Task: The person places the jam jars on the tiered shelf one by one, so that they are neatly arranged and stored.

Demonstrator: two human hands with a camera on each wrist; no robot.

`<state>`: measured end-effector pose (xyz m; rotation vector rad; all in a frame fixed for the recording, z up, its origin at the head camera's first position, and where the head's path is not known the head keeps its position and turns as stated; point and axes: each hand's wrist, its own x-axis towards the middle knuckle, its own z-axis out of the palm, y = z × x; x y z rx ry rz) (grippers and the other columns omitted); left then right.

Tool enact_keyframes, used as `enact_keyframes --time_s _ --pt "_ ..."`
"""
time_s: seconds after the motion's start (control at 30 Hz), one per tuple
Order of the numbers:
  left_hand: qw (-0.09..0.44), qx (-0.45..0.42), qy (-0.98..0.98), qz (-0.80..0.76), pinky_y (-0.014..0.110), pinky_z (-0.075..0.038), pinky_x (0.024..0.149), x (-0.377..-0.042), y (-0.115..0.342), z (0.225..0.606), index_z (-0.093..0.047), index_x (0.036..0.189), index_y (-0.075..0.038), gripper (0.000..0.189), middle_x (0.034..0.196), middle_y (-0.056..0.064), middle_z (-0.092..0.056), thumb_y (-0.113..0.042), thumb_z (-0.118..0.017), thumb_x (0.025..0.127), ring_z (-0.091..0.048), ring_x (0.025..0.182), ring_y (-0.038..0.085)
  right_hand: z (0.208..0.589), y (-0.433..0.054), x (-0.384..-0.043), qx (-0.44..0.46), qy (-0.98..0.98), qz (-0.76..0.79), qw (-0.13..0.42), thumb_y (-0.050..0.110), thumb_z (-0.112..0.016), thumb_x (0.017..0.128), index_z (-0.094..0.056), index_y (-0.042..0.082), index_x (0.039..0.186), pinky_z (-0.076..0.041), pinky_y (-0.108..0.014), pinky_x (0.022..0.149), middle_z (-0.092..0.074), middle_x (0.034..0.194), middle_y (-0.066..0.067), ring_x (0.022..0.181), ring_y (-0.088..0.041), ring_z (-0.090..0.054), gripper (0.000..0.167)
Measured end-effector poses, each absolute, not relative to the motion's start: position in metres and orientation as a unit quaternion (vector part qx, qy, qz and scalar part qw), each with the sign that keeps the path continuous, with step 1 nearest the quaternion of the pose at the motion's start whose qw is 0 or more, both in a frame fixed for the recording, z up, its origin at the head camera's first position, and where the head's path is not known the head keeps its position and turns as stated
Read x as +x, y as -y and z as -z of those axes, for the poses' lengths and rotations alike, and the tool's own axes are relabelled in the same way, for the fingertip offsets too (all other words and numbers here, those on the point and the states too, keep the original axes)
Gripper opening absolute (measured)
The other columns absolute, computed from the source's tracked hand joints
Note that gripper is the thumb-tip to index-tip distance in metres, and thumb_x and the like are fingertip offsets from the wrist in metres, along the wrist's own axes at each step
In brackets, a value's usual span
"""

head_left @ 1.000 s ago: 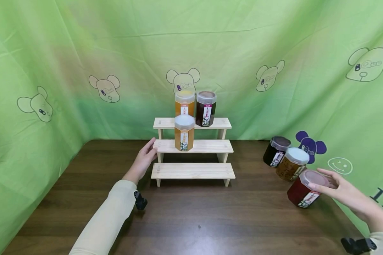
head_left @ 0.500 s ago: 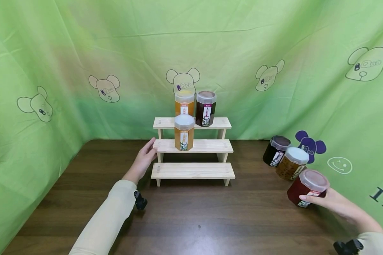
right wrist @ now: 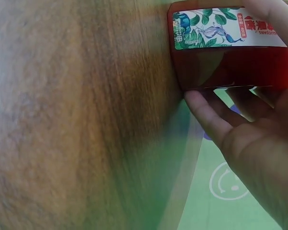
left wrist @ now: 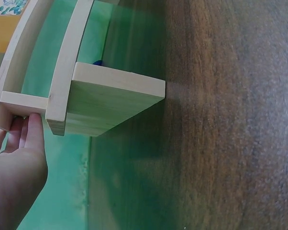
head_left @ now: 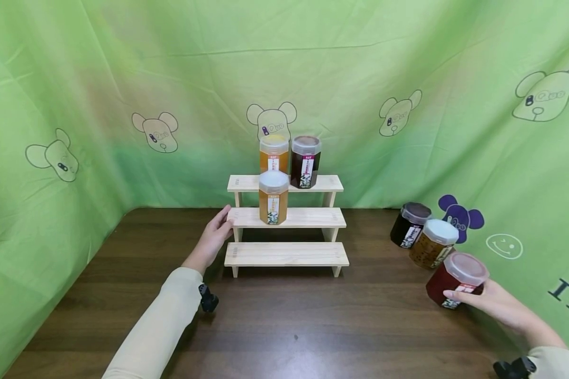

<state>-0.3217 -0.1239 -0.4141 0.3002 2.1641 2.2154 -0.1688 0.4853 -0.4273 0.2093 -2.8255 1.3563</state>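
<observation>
My right hand [head_left: 483, 297] grips a red jar [head_left: 455, 287] with a clear lid at the table's right side; the right wrist view shows my fingers [right wrist: 208, 117] curled round the red jar [right wrist: 230, 57]. My left hand [head_left: 215, 234] rests against the left end of a three-step wooden rack [head_left: 308, 254], at the middle step. In the left wrist view my fingertips [left wrist: 31, 129] touch the rack's [left wrist: 110, 103] side post. An amber jar [head_left: 273, 197] stands on the middle step. A yellow jar [head_left: 274, 152] and a dark jar [head_left: 305, 161] stand on the top step.
Beside the red jar stand a brown jar [head_left: 433, 243] with a white lid and a black jar [head_left: 409, 225]. Green cloth [head_left: 170, 79] printed with bears hangs behind and at both sides of the dark wooden table [head_left: 284, 326]. The rack's bottom step is bare.
My right hand came down from over the red jar's lid to its side and closed round it. The left hand stayed put at the rack.
</observation>
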Motion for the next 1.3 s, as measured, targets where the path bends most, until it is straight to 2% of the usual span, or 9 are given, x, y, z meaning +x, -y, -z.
enact_keyframes --time_s 0.17,0.5,0.57,0.67,0.77,0.83,0.93,1.07,1.3 --pt "0.015 0.097 -0.699 -0.709 0.044 -0.032 0.116 -0.321 0.123 0.413 -0.020 0.160 -0.005 0.056 0.163 0.018 -0.020 -0.009 -0.040 0.108 -0.027 0.146 0.029 0.429 -0.486 -0.168 0.068 0.900 -0.430 0.013 0.009 -0.066 0.096 -0.045 -0.002 0.137 -0.045 -0.012 0.081 -0.063 0.113 0.022 0.103 0.006 -0.057 0.047" --pt "0.015 0.099 -0.701 -0.706 0.044 -0.032 0.116 -0.320 0.123 0.413 -0.019 0.160 -0.005 0.055 0.162 0.019 -0.021 -0.009 -0.039 0.109 -0.028 0.146 0.029 0.424 -0.483 -0.167 0.084 0.889 -0.449 0.016 0.005 -0.065 0.096 -0.051 0.017 0.135 -0.045 -0.011 0.083 -0.066 0.114 0.019 0.104 0.003 -0.060 0.043" --pt "0.016 0.100 -0.701 -0.706 0.044 -0.032 0.116 -0.320 0.124 0.413 -0.019 0.160 -0.004 0.055 0.163 0.019 -0.020 -0.009 -0.039 0.109 -0.027 0.146 0.029 0.422 -0.481 -0.167 0.080 0.890 -0.449 0.010 0.005 -0.064 0.097 -0.051 0.015 0.135 -0.046 -0.012 0.084 -0.067 0.114 0.016 0.104 0.003 -0.060 0.042" --pt "0.015 0.101 -0.699 -0.707 0.045 -0.032 0.116 -0.321 0.124 0.414 -0.019 0.160 -0.005 0.055 0.163 0.019 -0.020 -0.009 -0.039 0.108 -0.027 0.146 0.030 0.416 -0.479 -0.167 0.069 0.906 -0.418 0.011 0.009 -0.066 0.097 -0.051 0.003 0.136 -0.046 -0.014 0.081 -0.069 0.110 0.012 0.100 0.003 -0.060 0.042" --pt "0.013 0.098 -0.700 -0.707 0.045 -0.032 0.116 -0.320 0.124 0.413 -0.019 0.160 -0.005 0.056 0.163 0.018 -0.020 -0.009 -0.039 0.108 -0.027 0.146 0.030 0.409 -0.476 -0.169 0.066 0.930 -0.361 0.027 0.014 -0.069 0.095 -0.049 -0.008 0.135 -0.046 -0.016 0.077 -0.069 0.104 0.010 0.095 0.004 -0.059 0.050" --pt "0.012 0.097 -0.701 -0.706 0.045 -0.032 0.116 -0.320 0.125 0.413 -0.019 0.160 -0.005 0.056 0.163 0.018 -0.020 -0.009 -0.039 0.108 -0.027 0.146 0.030 0.403 -0.474 -0.170 0.067 0.941 -0.331 0.041 0.016 -0.071 0.094 -0.048 -0.010 0.135 -0.046 -0.017 0.075 -0.068 0.101 0.012 0.092 0.006 -0.058 0.054" --pt "0.016 0.092 -0.706 -0.702 0.043 -0.033 0.116 -0.319 0.124 0.412 -0.019 0.161 -0.007 0.056 0.163 0.017 -0.020 -0.010 -0.039 0.108 -0.028 0.146 0.028 0.396 -0.470 -0.171 0.067 0.943 -0.324 0.047 0.015 -0.071 0.093 -0.047 -0.009 0.136 -0.047 -0.018 0.073 -0.069 0.097 0.010 0.089 0.004 -0.058 0.054" --pt "0.016 0.088 -0.709 -0.699 0.042 -0.033 0.115 -0.319 0.124 0.412 -0.020 0.161 -0.009 0.056 0.163 0.016 -0.021 -0.011 -0.040 0.109 -0.029 0.146 0.027 0.387 -0.463 -0.172 0.059 0.946 -0.316 0.052 0.020 -0.071 0.094 -0.056 -0.004 0.124 -0.048 -0.021 0.068 -0.067 0.088 0.005 0.083 -0.002 -0.058 0.040" --pt "0.014 0.090 -0.710 -0.698 0.043 -0.033 0.115 -0.319 0.123 0.412 -0.019 0.161 -0.007 0.056 0.163 0.016 -0.021 -0.009 -0.038 0.108 -0.029 0.146 0.028 0.373 -0.450 -0.176 0.069 0.951 -0.293 0.067 0.026 -0.074 0.092 -0.062 0.006 0.111 -0.047 -0.022 0.068 -0.067 0.087 0.002 0.083 -0.003 -0.057 0.030"
